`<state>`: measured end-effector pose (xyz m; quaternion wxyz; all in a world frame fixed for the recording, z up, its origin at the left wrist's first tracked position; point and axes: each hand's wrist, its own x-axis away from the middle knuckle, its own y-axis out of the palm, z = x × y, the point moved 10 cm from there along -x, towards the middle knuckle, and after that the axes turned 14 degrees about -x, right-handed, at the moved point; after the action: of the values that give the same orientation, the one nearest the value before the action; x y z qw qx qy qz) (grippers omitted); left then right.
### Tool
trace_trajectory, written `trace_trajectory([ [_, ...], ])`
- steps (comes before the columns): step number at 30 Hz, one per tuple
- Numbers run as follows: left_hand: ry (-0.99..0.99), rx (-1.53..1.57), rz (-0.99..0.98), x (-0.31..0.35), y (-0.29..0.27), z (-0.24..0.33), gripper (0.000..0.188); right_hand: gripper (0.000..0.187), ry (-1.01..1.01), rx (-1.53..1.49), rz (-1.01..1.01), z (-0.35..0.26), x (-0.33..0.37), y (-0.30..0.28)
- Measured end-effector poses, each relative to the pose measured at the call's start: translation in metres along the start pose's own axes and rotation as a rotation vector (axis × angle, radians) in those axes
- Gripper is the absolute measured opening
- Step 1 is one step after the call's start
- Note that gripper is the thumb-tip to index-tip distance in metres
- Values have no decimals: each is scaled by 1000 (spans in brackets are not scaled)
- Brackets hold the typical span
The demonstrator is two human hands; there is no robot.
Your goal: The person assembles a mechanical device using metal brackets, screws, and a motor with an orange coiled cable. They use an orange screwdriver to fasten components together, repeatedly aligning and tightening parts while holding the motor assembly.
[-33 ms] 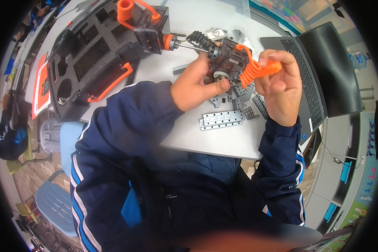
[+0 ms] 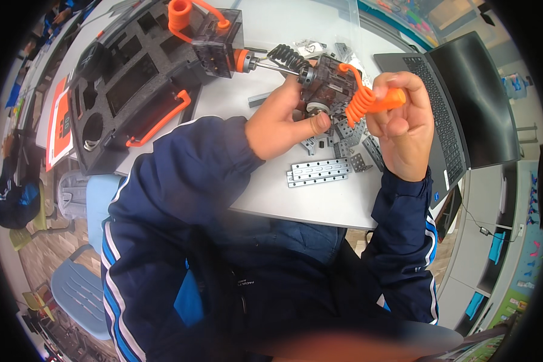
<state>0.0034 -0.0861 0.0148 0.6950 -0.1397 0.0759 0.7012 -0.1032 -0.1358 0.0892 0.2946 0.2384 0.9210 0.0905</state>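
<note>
Module [image 2: 330, 83] in left hand [image 2: 280, 125], handle [image 2: 389, 100] in right [image 2: 409, 134]

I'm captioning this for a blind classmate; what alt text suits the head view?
A person's left hand holds a translucent mechanical assembly over a white table while the right hand grasps an orange piece beside an orange coil. Perforated metal strips lie nearby; an open laptop stands at right, a black case at left.

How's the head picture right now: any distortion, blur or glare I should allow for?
Head view: fisheye bend toward the rim, as on the white cabinet, with black corners; head view: a reddish, out-of-focus patch along the lower edge; head view: white tabletop bright, yet left hand, right hand and orange cylinder read clearly.
</note>
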Motion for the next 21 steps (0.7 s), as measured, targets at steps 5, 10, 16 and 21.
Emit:
trace_trajectory([
  [5, 11, 47, -20, 0, 3, 3, 73, 31, 60, 6, 81, 6, 3, -10],
  [10, 24, 29, -9, -1, 1, 5, 69, 27, 99, 63, 86, 4, 4, -9],
  [16, 49, 3, 5, -1, 1, 6, 67, 28, 68, -12, 95, 5, 4, -7],
  [21, 6, -43, 10, 1, -1, 0, 73, 28, -34, 154, 22, -1, 1, -2],
])
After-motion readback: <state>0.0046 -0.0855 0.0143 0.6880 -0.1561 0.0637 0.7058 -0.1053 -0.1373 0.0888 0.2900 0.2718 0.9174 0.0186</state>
